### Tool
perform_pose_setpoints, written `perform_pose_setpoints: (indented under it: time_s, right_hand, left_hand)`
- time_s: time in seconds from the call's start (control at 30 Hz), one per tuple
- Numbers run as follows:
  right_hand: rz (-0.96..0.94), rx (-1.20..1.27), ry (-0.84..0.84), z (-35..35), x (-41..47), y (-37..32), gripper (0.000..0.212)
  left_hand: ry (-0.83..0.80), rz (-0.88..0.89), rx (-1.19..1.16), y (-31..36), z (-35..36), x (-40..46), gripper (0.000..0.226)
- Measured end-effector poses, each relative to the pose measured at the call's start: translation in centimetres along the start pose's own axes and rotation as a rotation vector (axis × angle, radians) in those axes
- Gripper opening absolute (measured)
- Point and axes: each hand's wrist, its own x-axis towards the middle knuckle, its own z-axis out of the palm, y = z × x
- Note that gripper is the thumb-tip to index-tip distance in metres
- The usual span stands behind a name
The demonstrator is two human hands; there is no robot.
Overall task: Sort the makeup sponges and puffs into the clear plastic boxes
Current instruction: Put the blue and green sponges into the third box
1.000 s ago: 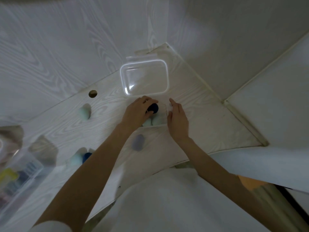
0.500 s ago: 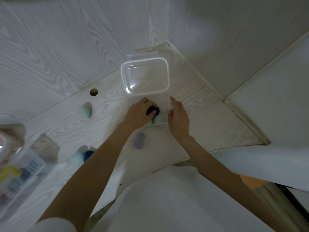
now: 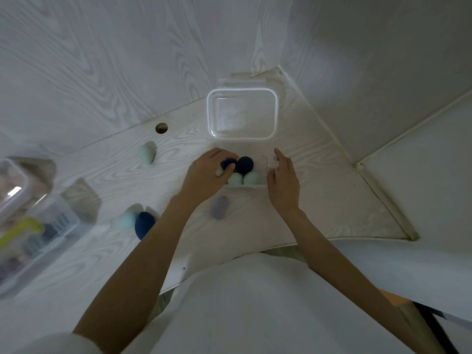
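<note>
Ahead of both hands, an open clear box [image 3: 242, 113] is standing on the pale wood-grain surface [image 3: 332, 200], with nothing visible inside it. To the left of the left hand a mint sponge [image 3: 145, 154] is lying near a round hole [image 3: 161, 128] in the surface; nearer the person, beside the left forearm, a pale sponge [image 3: 126, 218] and a navy sponge [image 3: 143, 224] are sitting side by side, touching or nearly so. A grey-lilac sponge [image 3: 219, 208] is lying just behind the left wrist. Further left, blurred clear containers [image 3: 38, 221] are holding items too indistinct to name.

Between the hands, a small clear box [image 3: 245, 185] is holding a dark blue sponge [image 3: 245, 164] and two mint sponges [image 3: 242, 178]. The left hand [image 3: 207, 175] is curling its fingers around another dark sponge [image 3: 228, 164] at the left side of this box. The right hand [image 3: 283, 180] is resting against the box's right wall, fingers nearly straight and held together.

Compared with a second ago, the left hand is drawing back leftward, so that the sponges in the small box are now showing; the right hand is keeping its place at the wall.
</note>
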Motion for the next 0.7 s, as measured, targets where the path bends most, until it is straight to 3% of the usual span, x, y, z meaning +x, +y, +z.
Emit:
perform_pose_setpoints:
  time_s: [0.13, 0.27, 0.43, 0.6, 0.7]
  right_hand:
    - [-0.002, 0.063, -0.099, 0.1, -0.8, -0.6, 0.051]
    - [-0.053, 0.052, -0.170, 1.5, -1.0, -2.1, 0.051]
    - [-0.164, 0.046, -0.191, 3.4, -1.1, -3.5, 0.052]
    - [-0.179, 0.033, -0.224, 4.5, -1.2, -4.7, 0.053]
    - [-0.172, 0.040, -0.220, 4.9, -1.5, -5.2, 0.053]
  left_hand:
    - [0.290, -0.260, -0.097, -2.3, -2.7, -6.1, 0.020]
    - [0.431, -0.553, -0.038, -5.9, -4.7, -12.2, 0.027]
    - [0.352, -0.809, 0.135, -9.8, -6.4, -16.7, 0.043]
    - [0.225, -0.919, 0.012, -10.5, -6.7, -17.0, 0.041]
    - [0.280, -0.909, 0.014, -10.5, -6.8, -17.3, 0.037]
